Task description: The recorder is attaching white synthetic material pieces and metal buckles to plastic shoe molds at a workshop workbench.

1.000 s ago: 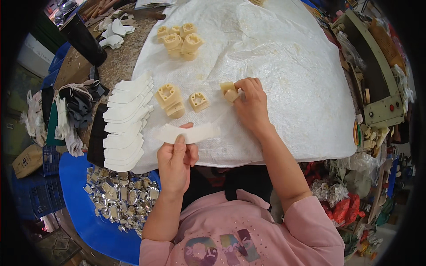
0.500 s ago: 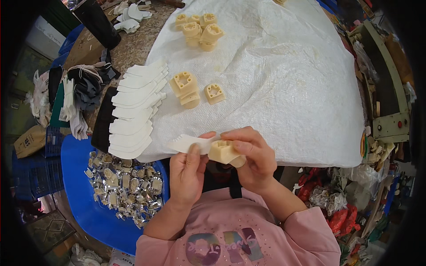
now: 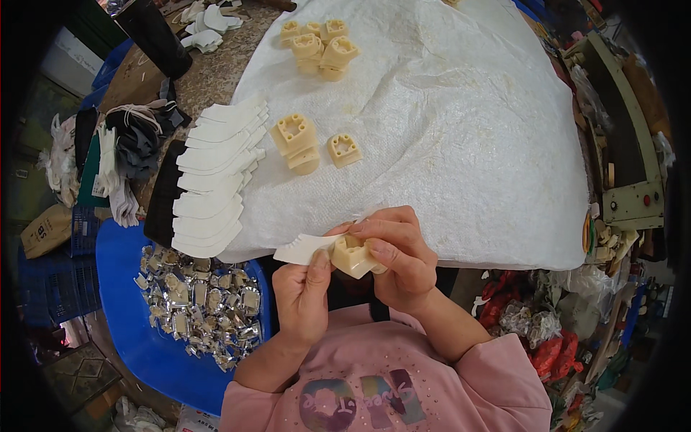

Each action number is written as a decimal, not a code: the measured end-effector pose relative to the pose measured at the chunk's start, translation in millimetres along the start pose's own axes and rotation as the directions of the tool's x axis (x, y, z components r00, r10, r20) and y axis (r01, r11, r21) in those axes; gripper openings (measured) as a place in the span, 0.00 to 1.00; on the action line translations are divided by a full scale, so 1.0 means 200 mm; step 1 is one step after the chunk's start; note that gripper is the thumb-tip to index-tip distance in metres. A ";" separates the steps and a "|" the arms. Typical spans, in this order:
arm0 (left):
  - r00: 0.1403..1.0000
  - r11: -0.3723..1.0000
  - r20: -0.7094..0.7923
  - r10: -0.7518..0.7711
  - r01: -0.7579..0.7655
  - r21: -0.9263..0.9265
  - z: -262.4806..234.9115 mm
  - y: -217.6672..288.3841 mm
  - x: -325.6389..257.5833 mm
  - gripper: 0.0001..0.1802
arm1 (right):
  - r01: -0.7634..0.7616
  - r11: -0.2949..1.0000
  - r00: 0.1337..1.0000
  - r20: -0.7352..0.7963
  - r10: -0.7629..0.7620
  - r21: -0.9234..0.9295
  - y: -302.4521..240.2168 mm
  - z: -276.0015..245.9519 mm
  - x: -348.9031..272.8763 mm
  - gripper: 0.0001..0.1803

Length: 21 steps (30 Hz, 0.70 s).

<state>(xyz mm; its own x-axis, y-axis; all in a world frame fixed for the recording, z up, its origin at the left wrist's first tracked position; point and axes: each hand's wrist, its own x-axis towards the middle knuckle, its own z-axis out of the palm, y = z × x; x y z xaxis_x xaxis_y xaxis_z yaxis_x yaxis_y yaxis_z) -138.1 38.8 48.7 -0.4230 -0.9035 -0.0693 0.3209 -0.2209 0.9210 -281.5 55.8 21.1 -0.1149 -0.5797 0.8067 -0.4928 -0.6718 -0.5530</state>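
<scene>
Close to the person's chest, at the near edge of the tabletop (image 3: 216, 79), both hands work on one small piece. The right hand (image 3: 396, 255) has its grip closed around a cream plastic block (image 3: 353, 255) with a square hollow in its top, fingers curled over it from above. The left hand (image 3: 306, 291) pinches the end of a white shaped strip (image 3: 302, 248) between thumb and fingers, and the strip's other end meets the block. A white woven sheet (image 3: 446, 129) covers most of the tabletop just beyond the hands. On it, near the left edge, lie two more cream blocks (image 3: 313, 144), and farther off sits a small cluster of blocks (image 3: 320, 47). A fanned row of white strips (image 3: 216, 173) overlaps along the sheet's left edge, beside a dark bundle of gloves (image 3: 133, 140). Below the tabletop, to the left of the hands, a blue tub (image 3: 122, 288) holds a heap of silvery metal parts (image 3: 198, 306). Nothing lies between the hands and the nearest blocks.
</scene>
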 end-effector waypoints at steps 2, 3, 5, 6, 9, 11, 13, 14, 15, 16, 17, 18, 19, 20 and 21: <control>0.998 0.993 0.060 0.026 -0.032 0.110 -0.01 -0.01 -0.01 0.23 | 0.005 1.000 1.000 -0.010 -0.005 -0.030 0.01 0.00 -0.01 0.23; 0.999 0.983 0.037 0.029 -0.035 0.182 -0.02 -0.01 -0.02 0.24 | 0.010 0.998 1.000 -0.019 -0.011 -0.058 0.01 0.00 -0.01 0.24; 0.999 0.967 0.009 0.035 -0.036 0.254 -0.03 -0.01 -0.03 0.25 | 0.030 0.990 1.000 0.006 -0.030 -0.137 0.00 0.00 0.01 0.23; 0.997 0.957 0.024 0.073 -0.077 0.279 -0.04 -0.02 -0.02 0.23 | 0.053 0.974 0.998 0.031 -0.047 -0.222 0.01 -0.01 0.02 0.22; 0.972 0.909 0.031 0.234 -0.230 0.349 -0.01 -0.02 0.04 0.20 | 0.022 0.976 1.000 0.001 -0.022 -0.216 0.04 0.00 0.01 0.21; 0.936 0.857 0.033 0.350 -0.334 0.392 -0.01 0.01 0.05 0.19 | 0.025 0.968 1.000 0.018 -0.021 -0.249 0.03 -0.01 0.02 0.20; 0.968 0.825 -0.016 0.250 -0.205 0.526 -0.06 0.06 0.03 0.19 | 0.026 0.960 0.999 0.035 -0.017 -0.280 0.00 -0.04 0.04 0.19; 0.940 0.801 -0.056 0.336 -0.254 0.542 -0.05 0.04 0.05 0.15 | 0.031 0.925 0.992 0.122 0.017 -0.379 -0.03 -0.06 0.07 0.17; 0.941 0.801 -0.058 0.332 -0.249 0.544 -0.06 0.04 0.04 0.15 | 0.044 0.883 0.977 0.204 0.059 -0.467 -0.06 -0.07 0.09 0.15; 0.957 0.794 -0.043 0.288 -0.214 0.569 -0.06 0.04 0.04 0.14 | 0.040 0.884 0.977 0.203 0.062 -0.466 -0.08 -0.07 0.10 0.15; 0.970 0.785 -0.030 0.243 -0.178 0.593 -0.06 0.05 0.03 0.13 | 0.040 0.870 0.946 0.298 0.125 -0.491 -0.09 -0.08 0.12 0.13; 0.970 0.785 -0.029 0.241 -0.177 0.593 -0.06 0.04 0.03 0.13 | 0.045 0.854 0.902 0.388 0.187 -0.518 -0.09 -0.09 0.13 0.11; 0.970 0.791 -0.030 0.241 -0.179 0.586 -0.06 0.02 0.03 0.10 | 0.044 0.854 0.902 0.388 0.189 -0.518 -0.10 -0.10 0.14 0.11; 0.970 0.795 -0.032 0.242 -0.180 0.579 -0.06 0.01 0.03 0.08 | 0.033 0.861 0.867 0.443 0.228 -0.508 -0.11 -0.11 0.14 0.13; 0.971 0.797 -0.027 0.237 -0.178 0.577 -0.05 0.00 0.03 0.08 | 0.018 0.864 0.827 0.493 0.270 -0.503 -0.11 -0.12 0.14 0.15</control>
<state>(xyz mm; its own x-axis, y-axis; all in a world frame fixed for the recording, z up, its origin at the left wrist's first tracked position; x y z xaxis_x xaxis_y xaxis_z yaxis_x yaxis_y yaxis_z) -132.0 29.1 43.4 -0.3117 -0.9398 0.1404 -0.1582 0.1970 0.9676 -294.2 65.2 61.0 0.1972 -0.8880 0.4153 -0.8618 -0.3590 -0.3583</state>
